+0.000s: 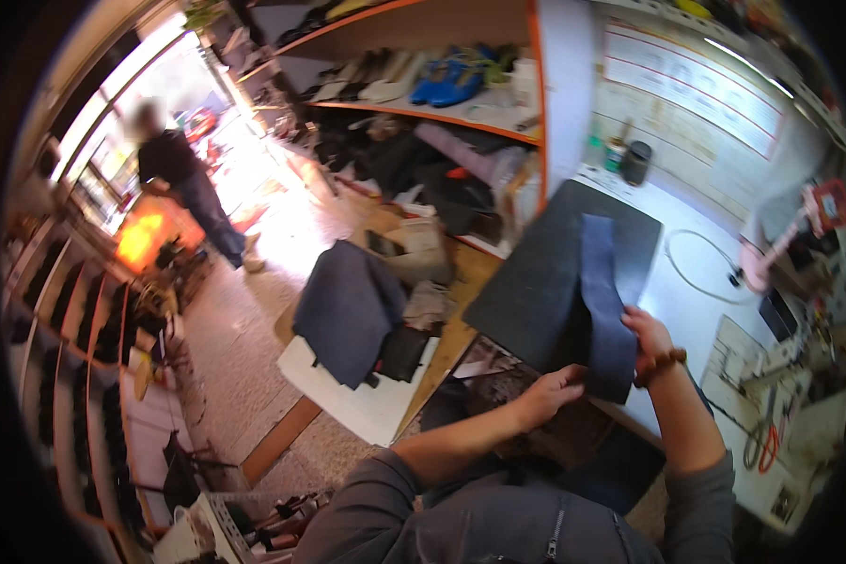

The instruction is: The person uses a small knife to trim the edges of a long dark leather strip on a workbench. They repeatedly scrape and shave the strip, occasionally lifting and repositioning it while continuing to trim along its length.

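A long dark blue strip, of what looks like leather or fabric, reaches from near my body across a dark grey sheet on the white table. My right hand, with a beaded bracelet at the wrist, is closed on the strip's right edge. Closed fingers of my left hand pinch its left edge, close to the near end. The strip's near part bends and sits raised over the table's front edge. Some fingertips are hidden behind it.
Pliers or scissors with orange handles lie at the table's right. A black jar stands at the back. Left of me, dark cloth covers a low stand. Shoe shelves rise behind; a person stands near the bright doorway.
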Tool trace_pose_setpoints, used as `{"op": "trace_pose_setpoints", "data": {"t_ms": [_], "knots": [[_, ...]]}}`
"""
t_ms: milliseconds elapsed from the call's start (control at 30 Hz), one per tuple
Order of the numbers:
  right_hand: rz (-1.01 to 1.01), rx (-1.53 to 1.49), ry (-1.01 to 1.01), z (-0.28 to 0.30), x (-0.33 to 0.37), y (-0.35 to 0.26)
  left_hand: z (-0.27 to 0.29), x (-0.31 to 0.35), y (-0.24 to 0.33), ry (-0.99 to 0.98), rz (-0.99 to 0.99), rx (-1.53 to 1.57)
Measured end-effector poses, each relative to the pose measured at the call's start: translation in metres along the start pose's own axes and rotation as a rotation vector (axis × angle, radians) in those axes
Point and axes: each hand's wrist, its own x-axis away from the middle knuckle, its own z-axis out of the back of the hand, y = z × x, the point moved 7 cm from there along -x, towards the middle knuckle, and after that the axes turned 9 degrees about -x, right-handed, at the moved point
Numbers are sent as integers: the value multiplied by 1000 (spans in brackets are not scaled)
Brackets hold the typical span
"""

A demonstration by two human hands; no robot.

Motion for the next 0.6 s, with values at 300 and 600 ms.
{"op": "trace_pose_setpoints", "data": {"t_ms": [300,600], "knots": [[186,236,67,-5,10,42,36,15,9,468,82,-18],[216,48,-115,-5,75,81,9,20,-27,458,248,574]]}}
